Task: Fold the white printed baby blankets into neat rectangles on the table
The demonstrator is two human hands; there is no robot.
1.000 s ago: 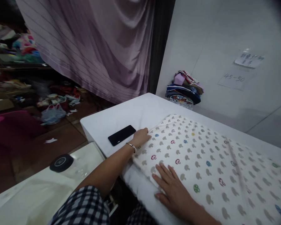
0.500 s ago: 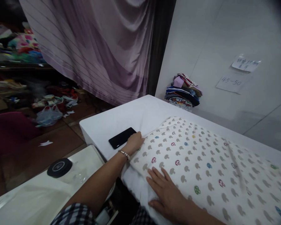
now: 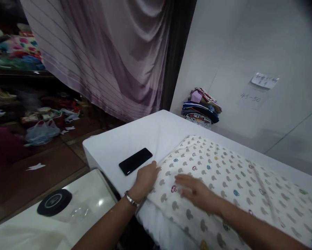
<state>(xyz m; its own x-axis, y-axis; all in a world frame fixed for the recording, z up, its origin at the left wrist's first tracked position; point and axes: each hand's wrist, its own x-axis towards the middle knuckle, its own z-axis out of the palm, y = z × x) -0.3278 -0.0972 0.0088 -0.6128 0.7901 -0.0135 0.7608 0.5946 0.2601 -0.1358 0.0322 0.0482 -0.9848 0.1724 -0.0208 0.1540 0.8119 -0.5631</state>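
A white cloth (image 3: 220, 173) printed with grey and coloured mushrooms lies over the white-covered table, with softer white material showing under its near edge. My left hand (image 3: 145, 178), a bracelet at its wrist, is closed with its fingers on the left edge of this cloth. Above the printed surface, my right hand (image 3: 197, 192) is slightly blurred, its fingers apart and holding nothing; whether it touches the cloth I cannot tell. Just beyond my left hand, a black smartphone (image 3: 135, 161) lies flat on the white tabletop (image 3: 114, 139).
Near left stands a cream-white surface (image 3: 93, 191) bearing a round black object (image 3: 55, 202). A stack of folded cloths (image 3: 201, 107) sits by the wall. Behind hangs a purple curtain (image 3: 124, 62). On the floor are a plastic bag (image 3: 42, 132) and paper scraps.
My right hand has moved up and away from the cloth's near edge, farther over the print. My left hand stays at the left edge. The view has shifted slightly.
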